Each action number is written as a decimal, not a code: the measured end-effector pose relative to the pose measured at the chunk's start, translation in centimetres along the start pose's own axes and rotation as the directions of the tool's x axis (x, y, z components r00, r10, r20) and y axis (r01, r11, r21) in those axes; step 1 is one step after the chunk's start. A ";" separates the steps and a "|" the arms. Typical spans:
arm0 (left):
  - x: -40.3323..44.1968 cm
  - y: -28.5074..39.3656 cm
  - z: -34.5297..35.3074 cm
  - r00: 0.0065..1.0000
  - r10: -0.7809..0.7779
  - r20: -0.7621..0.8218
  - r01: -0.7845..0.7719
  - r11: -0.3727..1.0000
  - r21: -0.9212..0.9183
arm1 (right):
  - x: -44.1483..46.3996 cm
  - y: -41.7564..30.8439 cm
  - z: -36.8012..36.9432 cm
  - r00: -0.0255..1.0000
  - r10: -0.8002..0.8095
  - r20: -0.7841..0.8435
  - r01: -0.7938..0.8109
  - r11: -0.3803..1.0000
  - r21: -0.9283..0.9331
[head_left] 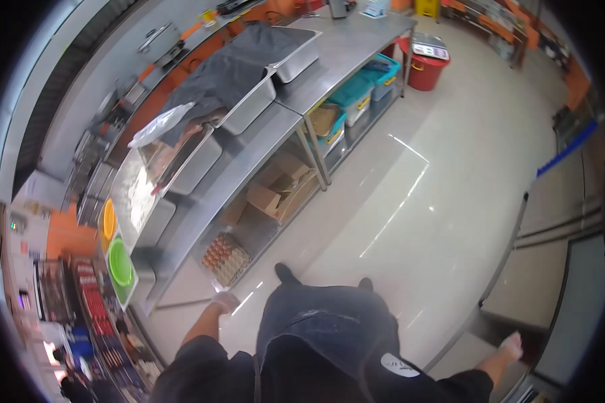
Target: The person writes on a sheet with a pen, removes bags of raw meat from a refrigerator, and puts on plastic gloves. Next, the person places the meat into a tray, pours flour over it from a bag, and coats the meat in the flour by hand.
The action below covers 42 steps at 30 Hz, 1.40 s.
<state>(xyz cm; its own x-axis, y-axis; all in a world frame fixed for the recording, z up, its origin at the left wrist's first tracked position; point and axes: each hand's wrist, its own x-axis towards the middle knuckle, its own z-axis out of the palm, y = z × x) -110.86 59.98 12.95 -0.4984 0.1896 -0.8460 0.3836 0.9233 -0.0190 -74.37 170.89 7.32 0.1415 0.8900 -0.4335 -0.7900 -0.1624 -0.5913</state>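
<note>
My left hand [226, 303] hangs low beside my body, near the lower shelf of the steel table. It looks whitish and is smeared, so its fingers do not show clearly. Close to it on that shelf is a tray of brown eggs [224, 258]. Out to the right, my right hand [511, 346] is beside the pale cabinet [524, 289], by a dark gap under its panel. Whitish patches cover this hand too. Whether it touches the cabinet or grips anything I cannot tell.
Along the left runs a steel table [249, 151] with deep metal pans [245, 107], partly under black plastic. A green bowl [120, 262] and an orange bowl [109, 218] stand at its near end. Below are a cardboard box [265, 200] and lidded bins [353, 94]. A red bucket [425, 72] stands farther off.
</note>
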 end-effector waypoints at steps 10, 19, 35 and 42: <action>-8.6 8.7 5.4 0.908 -0.316 0.275 0.407 0.819 -0.405 | 2.4 -3.4 14.1 0.982 -0.172 0.077 0.132 0.919 0.372; -10.3 13.7 1.2 0.796 -0.593 0.119 0.464 0.472 -0.749 | 5.6 -1.5 17.0 0.988 -0.141 -0.059 0.152 0.871 0.468; -14.6 17.6 12.3 0.770 -0.581 0.263 0.582 0.470 -0.663 | 9.2 5.4 13.0 0.776 -0.259 0.576 0.159 -0.803 -0.575; -13.2 16.0 14.3 0.804 -0.556 0.209 0.539 0.534 -0.652 | 13.5 2.2 9.4 0.703 -0.258 0.662 0.135 -0.866 -0.481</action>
<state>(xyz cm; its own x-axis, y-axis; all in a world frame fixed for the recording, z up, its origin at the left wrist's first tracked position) -87.07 67.49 16.19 -0.4516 -0.4309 -0.7813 -0.5702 0.8129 -0.1187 -79.81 186.53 6.58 -0.0919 0.9501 0.2980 0.9903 0.0560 0.1270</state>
